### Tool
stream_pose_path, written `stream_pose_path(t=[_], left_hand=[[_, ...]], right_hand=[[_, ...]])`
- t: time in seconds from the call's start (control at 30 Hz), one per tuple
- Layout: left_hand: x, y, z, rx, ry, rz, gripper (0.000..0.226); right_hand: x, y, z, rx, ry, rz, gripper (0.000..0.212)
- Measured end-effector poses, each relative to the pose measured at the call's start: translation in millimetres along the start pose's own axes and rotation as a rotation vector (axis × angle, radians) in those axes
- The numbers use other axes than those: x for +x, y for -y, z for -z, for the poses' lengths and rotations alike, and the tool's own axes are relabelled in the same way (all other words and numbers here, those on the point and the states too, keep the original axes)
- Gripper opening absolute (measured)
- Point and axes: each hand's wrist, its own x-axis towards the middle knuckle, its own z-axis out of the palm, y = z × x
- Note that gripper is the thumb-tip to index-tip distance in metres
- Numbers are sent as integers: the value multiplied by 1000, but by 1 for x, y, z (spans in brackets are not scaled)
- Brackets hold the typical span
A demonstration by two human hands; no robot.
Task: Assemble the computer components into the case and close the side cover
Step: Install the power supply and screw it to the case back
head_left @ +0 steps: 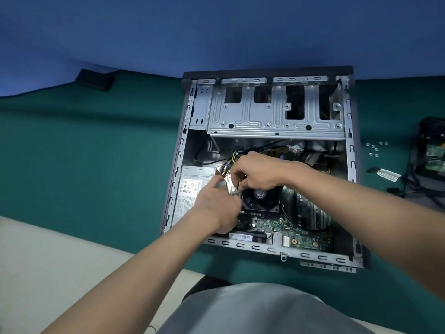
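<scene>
An open computer case (350, 150) lies on its side on the green table, side cover off. Inside are the silver drive cage (250, 112), the power supply (190, 189) at the left, the black CPU fan (261, 197) and the green motherboard (284, 227). A bundle of yellow, black and purple cables (227, 162) runs from the power supply. My right hand (257, 172) pinches these cables just above the fan. My left hand (216, 203) lies over the power supply's edge, forefinger stretched out, other fingers curled at the cable end; what they hold is hidden.
Several small screws (375, 148) lie on the table right of the case. A flat white-labelled part (387, 175) and a black unit with cables (431, 150) sit at the far right. A dark flat object (95, 79) rests at the back left. The table's pale front edge runs bottom left.
</scene>
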Motion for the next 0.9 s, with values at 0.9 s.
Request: stream_pose_path(t=[0.9], left_hand=[[-16,4,-1,-63,13,27,44]], right_hand=[[-8,6,-2,72,32,13,17]])
